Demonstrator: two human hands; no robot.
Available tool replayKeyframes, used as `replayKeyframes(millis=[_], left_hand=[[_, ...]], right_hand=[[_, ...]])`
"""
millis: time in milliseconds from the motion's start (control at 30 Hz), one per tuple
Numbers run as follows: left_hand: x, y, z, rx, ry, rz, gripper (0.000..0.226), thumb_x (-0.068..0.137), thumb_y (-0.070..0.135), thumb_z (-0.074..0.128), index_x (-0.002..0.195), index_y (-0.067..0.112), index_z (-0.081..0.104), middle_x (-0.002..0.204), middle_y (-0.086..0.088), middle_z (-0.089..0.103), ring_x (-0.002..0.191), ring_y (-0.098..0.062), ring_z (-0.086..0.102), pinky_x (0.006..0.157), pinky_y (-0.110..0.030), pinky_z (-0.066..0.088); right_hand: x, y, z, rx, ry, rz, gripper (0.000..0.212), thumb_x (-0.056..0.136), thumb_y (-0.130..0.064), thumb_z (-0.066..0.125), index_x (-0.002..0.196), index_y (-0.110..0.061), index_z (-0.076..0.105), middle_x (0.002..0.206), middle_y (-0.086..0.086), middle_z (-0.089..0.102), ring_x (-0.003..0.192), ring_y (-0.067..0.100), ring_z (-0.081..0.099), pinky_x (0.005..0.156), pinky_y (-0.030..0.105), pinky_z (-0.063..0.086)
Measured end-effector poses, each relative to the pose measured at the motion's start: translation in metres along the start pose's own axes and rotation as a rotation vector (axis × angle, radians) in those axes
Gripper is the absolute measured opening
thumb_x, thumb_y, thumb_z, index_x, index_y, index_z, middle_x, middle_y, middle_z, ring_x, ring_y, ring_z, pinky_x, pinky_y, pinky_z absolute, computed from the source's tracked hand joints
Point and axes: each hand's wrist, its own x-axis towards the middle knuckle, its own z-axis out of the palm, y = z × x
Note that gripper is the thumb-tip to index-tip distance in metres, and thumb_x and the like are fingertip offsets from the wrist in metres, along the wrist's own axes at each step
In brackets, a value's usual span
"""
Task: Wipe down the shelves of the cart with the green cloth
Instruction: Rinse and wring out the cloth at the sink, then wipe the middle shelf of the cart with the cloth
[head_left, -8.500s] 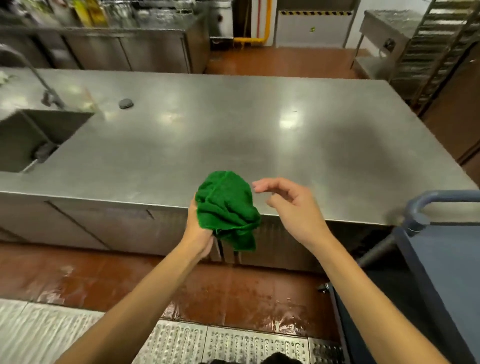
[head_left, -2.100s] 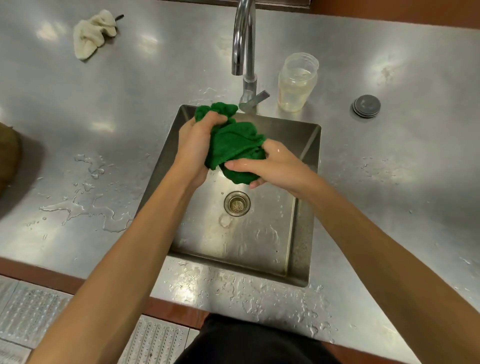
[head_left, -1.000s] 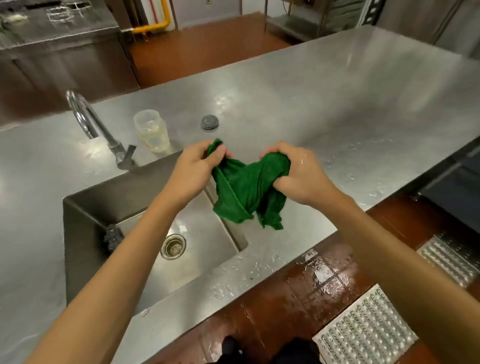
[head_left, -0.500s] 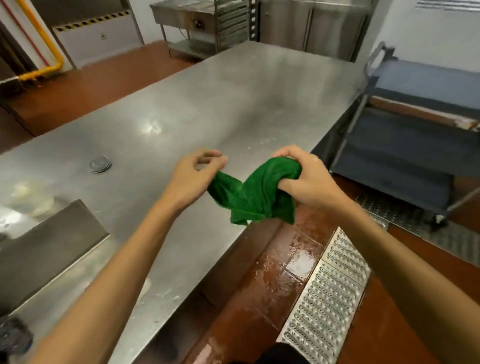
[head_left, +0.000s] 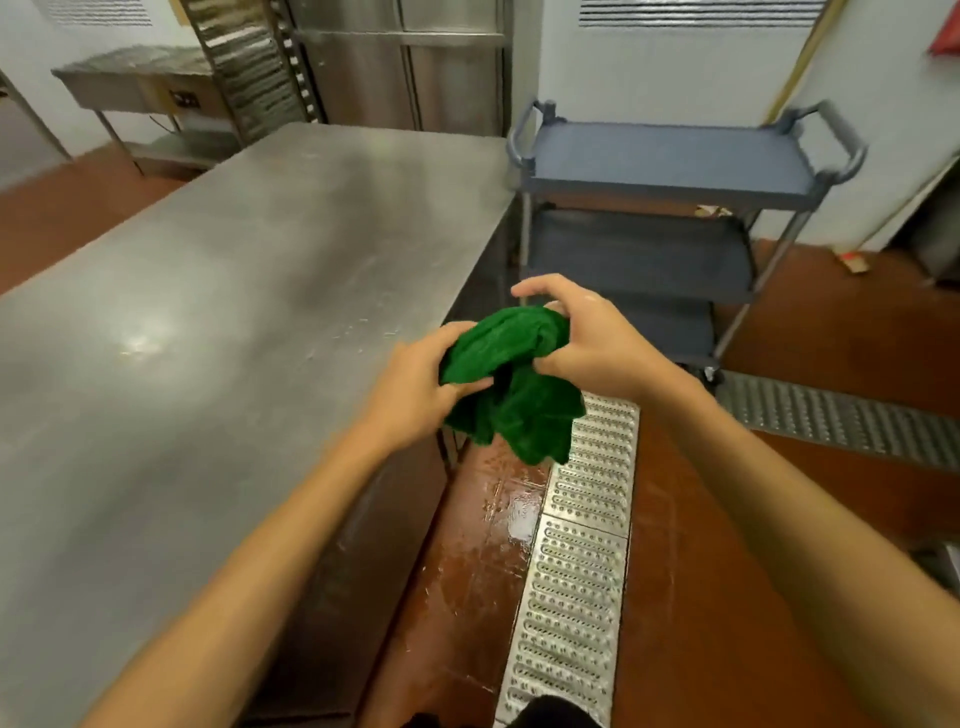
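Head-worn view of a commercial kitchen, looking forward and down.

Far left to centre: a long steel counter (head_left: 208, 312), brushed and dull, stretching away from the viewer.

Just past the counter's right edge, above wet red-brown floor (head_left: 488, 519): left hand (head_left: 415, 387), fingers and thumb curled round the left side of a green cloth (head_left: 514, 405). Cloth bunched into a loose wad, held up in the air between both hands, lower folds hanging free, touching neither counter nor cart.

Right of the cloth: right hand (head_left: 587, 348), gripping the wad's upper right part, forefinger lifted slightly off the fabric.

Below the hands: a perforated metal floor grate (head_left: 576, 571), leading ahead.

Further right, beyond the counter's far right corner: a blue-grey cart (head_left: 670, 156) against a white wall (head_left: 675, 67), three shelves stacked one above another, looped handles at both ends of the top shelf.

Progress, judged from this view: cloth in hand, cart ahead but well apart from it, no shelf touched. All three shelves left to wipe: top, middle and bottom. Probably only the approach under way, the wiping itself not begun.
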Motion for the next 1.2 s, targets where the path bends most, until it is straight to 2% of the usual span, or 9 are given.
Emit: replayKeyframes(millis=[100, 233, 333, 400, 600, 733, 900, 1067, 1200], left_hand=[[0.035, 0.001, 0.012, -0.014, -0.029, -0.044, 0.043, 0.09, 0.014, 0.065, 0.127, 0.03, 0.05, 0.082, 0.014, 0.065, 0.072, -0.002, 0.058, 0.062, -0.012, 0.038], [0.083, 0.005, 0.031, -0.033, -0.125, -0.035, 0.006, 0.09, 0.015, 0.057, 0.094, 0.019, 0.061, 0.077, 0.008, 0.062, 0.071, 0.002, 0.054, 0.063, -0.017, 0.038], [0.126, 0.004, 0.048, -0.049, -0.171, -0.024, 0.035, 0.085, 0.036, 0.05, 0.083, 0.004, 0.064, 0.084, -0.012, 0.065, 0.081, -0.017, 0.056, 0.077, -0.037, 0.041], [0.155, -0.002, 0.058, -0.159, -0.227, -0.083, 0.041, 0.082, 0.041, 0.049, 0.089, 0.006, 0.068, 0.091, -0.013, 0.07, 0.092, -0.03, 0.063, 0.089, -0.045, 0.048], [0.236, -0.013, 0.095, -0.328, -0.401, -0.107, 0.04, 0.079, 0.037, 0.052, 0.094, 0.006, 0.073, 0.094, -0.013, 0.075, 0.097, -0.029, 0.07, 0.094, -0.049, 0.052], [0.299, -0.023, 0.103, -0.481, -0.43, -0.155, 0.028, 0.087, 0.029, 0.056, 0.069, 0.015, 0.073, 0.07, 0.005, 0.072, 0.073, -0.01, 0.065, 0.081, -0.037, 0.049], [0.359, -0.042, 0.105, -0.56, -0.492, -0.138, 0.047, 0.098, 0.014, 0.049, 0.064, 0.03, 0.079, 0.073, 0.011, 0.075, 0.074, 0.001, 0.067, 0.073, -0.017, 0.051], [0.414, -0.062, 0.112, -0.498, -0.462, -0.204, 0.033, 0.094, 0.022, 0.057, 0.069, 0.017, 0.079, 0.076, 0.002, 0.077, 0.076, -0.01, 0.072, 0.08, -0.038, 0.053], [0.455, -0.083, 0.13, -0.419, -0.496, -0.289, 0.039, 0.082, 0.042, 0.062, 0.085, 0.005, 0.075, 0.084, -0.009, 0.077, 0.078, -0.021, 0.073, 0.087, -0.046, 0.055]], right_hand=[[0.001, 0.029, -0.027, -0.096, 0.064, 0.077, 0.07, 0.074, 0.008, 0.06, 0.127, -0.036, 0.049, 0.119, 0.005, 0.059, 0.094, 0.017, 0.062, 0.064, 0.038, 0.058], [0.008, 0.059, -0.049, -0.205, 0.241, 0.103, 0.046, 0.07, 0.007, 0.052, 0.103, -0.024, 0.062, 0.099, -0.002, 0.064, 0.09, 0.018, 0.059, 0.063, 0.02, 0.045], [0.023, 0.082, -0.077, -0.343, 0.455, 0.122, 0.033, 0.074, 0.006, 0.049, 0.076, -0.02, 0.07, 0.084, 0.001, 0.064, 0.077, 0.016, 0.053, 0.071, 0.024, 0.04], [0.035, 0.095, -0.1, -0.307, 0.514, 0.177, 0.038, 0.075, 0.006, 0.047, 0.059, -0.026, 0.062, 0.067, 0.0, 0.064, 0.062, 0.016, 0.053, 0.062, 0.026, 0.04], [0.078, 0.129, -0.111, -0.243, 0.089, 0.331, 0.019, 0.083, -0.032, 0.058, 0.098, -0.031, 0.068, 0.09, -0.012, 0.07, 0.079, 0.002, 0.064, 0.069, 0.029, 0.052], [0.117, 0.153, -0.09, -0.182, -0.134, 0.401, 0.055, 0.071, -0.06, 0.066, 0.121, -0.037, 0.057, 0.115, -0.013, 0.065, 0.1, 0.005, 0.062, 0.086, 0.029, 0.053], [0.172, 0.186, -0.086, -0.111, 0.095, 0.359, 0.031, 0.084, -0.033, 0.074, 0.112, -0.026, 0.062, 0.109, -0.008, 0.068, 0.103, 0.012, 0.062, 0.088, 0.035, 0.054], [0.206, 0.224, -0.125, -0.124, 0.26, 0.444, 0.027, 0.08, -0.041, 0.078, 0.088, -0.023, 0.06, 0.088, -0.004, 0.065, 0.079, 0.007, 0.059, 0.06, 0.017, 0.042], [0.233, 0.259, -0.154, -0.062, 0.42, 0.45, 0.018, 0.09, -0.034, 0.067, 0.085, -0.02, 0.057, 0.081, 0.001, 0.063, 0.077, 0.017, 0.059, 0.067, 0.034, 0.043]])
